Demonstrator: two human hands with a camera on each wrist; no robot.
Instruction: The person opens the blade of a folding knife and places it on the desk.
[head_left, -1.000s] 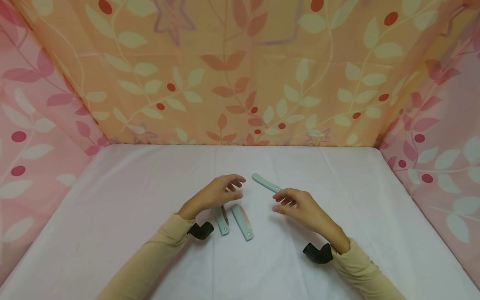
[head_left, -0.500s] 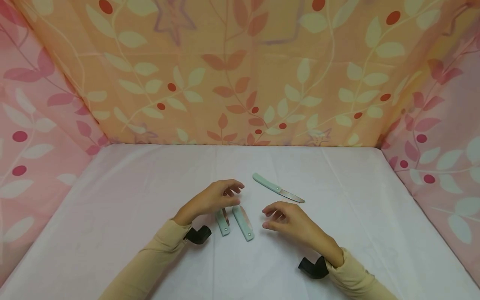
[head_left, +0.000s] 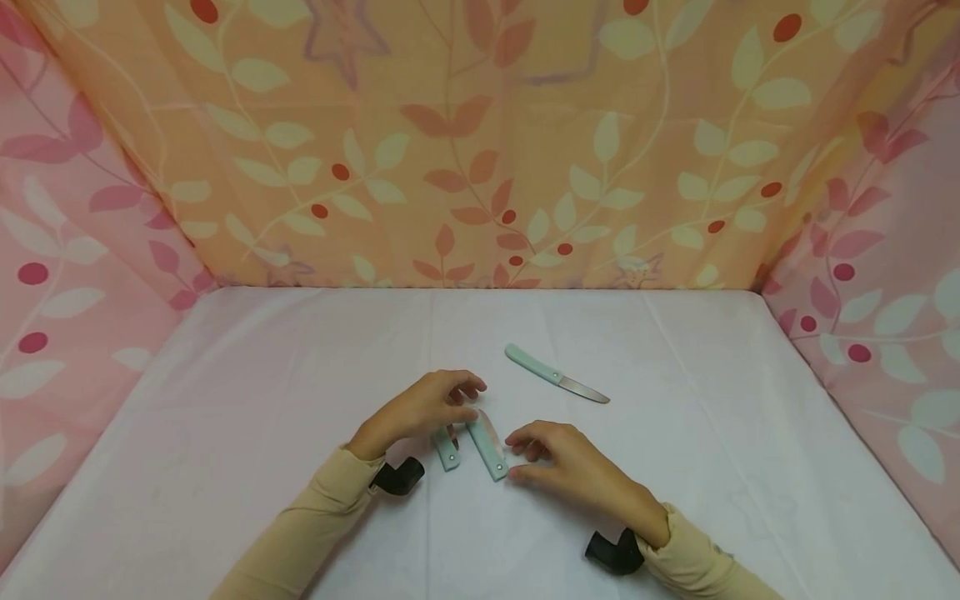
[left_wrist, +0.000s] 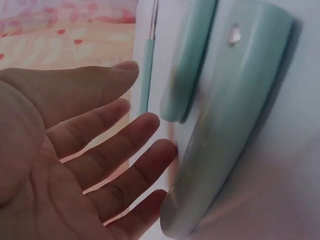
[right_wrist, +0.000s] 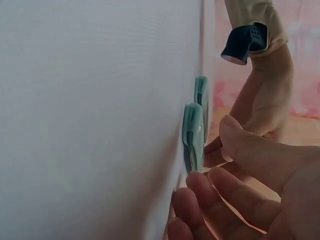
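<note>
Folded knives, two of them, are lying side by side between both hands, the right hand (head_left: pixel 558 462) resting loosely spread fingertips against the nearer folded knife (head_left: pixel 487 447), the left hand (head_left: pixel 420 406) hovering relaxed over the other folded knife (head_left: pixel 446 447).

Beige sleeves (head_left: pixel 315 508), black wrist cameras (head_left: pixel 397 477)

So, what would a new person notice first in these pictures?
Probably the two hands, left hand and right hand, meeting over two folded mint-green knives lying side by side on the white cloth. Farther back lies an open knife, apart from both hands. Leaf-patterned orange and pink curtains close in the table.
</note>
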